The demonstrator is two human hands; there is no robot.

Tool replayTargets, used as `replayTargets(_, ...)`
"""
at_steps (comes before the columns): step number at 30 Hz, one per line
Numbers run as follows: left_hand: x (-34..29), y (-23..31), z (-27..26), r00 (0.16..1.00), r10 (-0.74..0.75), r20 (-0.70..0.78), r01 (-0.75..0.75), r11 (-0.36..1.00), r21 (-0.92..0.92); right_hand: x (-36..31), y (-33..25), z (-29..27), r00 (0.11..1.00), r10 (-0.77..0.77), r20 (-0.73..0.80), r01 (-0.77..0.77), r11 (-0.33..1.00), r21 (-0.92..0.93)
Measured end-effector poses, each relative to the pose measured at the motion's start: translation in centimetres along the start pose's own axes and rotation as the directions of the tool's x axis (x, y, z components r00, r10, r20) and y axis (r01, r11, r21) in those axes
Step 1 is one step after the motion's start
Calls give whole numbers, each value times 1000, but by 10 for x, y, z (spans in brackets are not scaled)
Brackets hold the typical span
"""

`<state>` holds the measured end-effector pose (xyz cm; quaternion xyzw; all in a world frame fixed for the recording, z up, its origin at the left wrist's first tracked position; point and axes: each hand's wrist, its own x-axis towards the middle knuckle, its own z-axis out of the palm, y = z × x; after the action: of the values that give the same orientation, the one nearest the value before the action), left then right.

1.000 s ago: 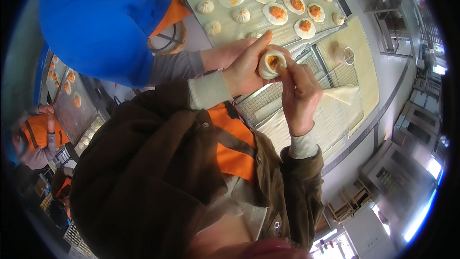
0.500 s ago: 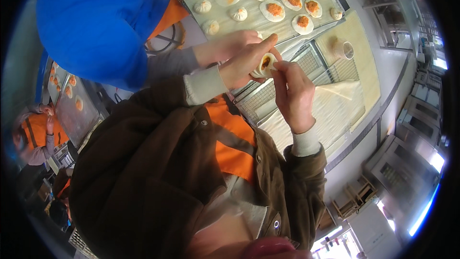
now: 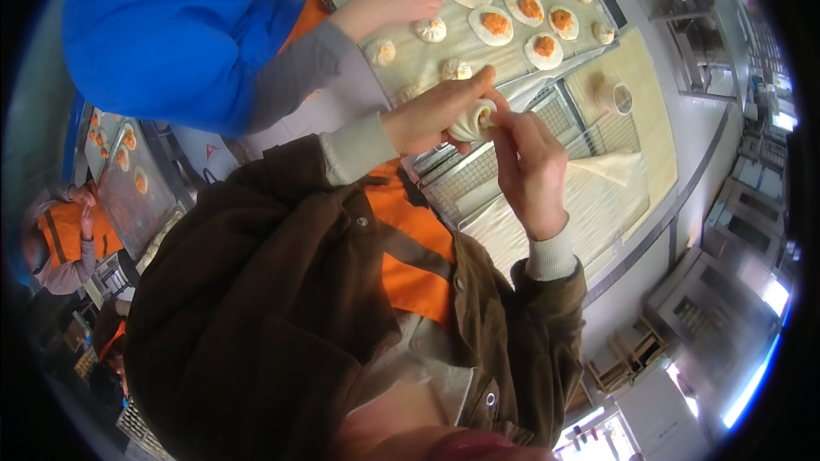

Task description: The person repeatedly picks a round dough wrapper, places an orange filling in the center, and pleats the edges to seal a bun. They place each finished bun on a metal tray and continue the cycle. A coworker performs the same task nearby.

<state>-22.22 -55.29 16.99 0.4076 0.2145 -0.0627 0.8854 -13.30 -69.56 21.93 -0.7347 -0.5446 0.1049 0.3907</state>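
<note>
Cupped around a pleated, filled bun (image 3: 469,125) is my left hand (image 3: 420,122), its thumb raised beside the dough. My right hand (image 3: 533,162) pinches the dough edge at the bun's top, where a small opening still shows a bit of filling. Both hands are just off the near edge of a large tray (image 3: 410,72). On it lie several flat dough rounds topped with orange filling (image 3: 494,25), and several closed pleated buns (image 3: 431,30). One pleated bun (image 3: 455,69) sits right behind my left hand.
A co-worker in a blue garment (image 3: 162,43) stands at my left, one hand (image 3: 397,2) over the tray. A wire rack (image 3: 547,111), pale cloth (image 3: 589,196) and a clear cup (image 3: 613,96) are to the right. Another person (image 3: 73,222) works at a far-left tray.
The bun's opening has narrowed as its edge gathered into pleats. The co-worker's hand moved from beside my left hand back over the tray, and a pleated bun now shows behind my hand.
</note>
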Motion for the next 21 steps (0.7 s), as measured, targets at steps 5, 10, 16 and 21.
replayTargets(5, 3, -1, -7, 1000, 28, -1, -27, 987, 156, 2, -3, 2, 992, 123, 41, -128, 979, 159)
replayTargets(10, 0, -4, -2, 997, 78, 18, -77, 996, -54, 3, -5, -3, 1000, 9, 23, -10, 1000, 17)
replayTargets(16, 2, -4, -3, 988, 155, 6, -154, 978, 142, 2, -2, -3, 1000, 27, 1, -27, 993, 114)
replayTargets(21, -6, -10, -3, 937, 330, 119, -334, 942, 20, -2, -5, -5, 1000, 11, -19, -11, 1000, 29)
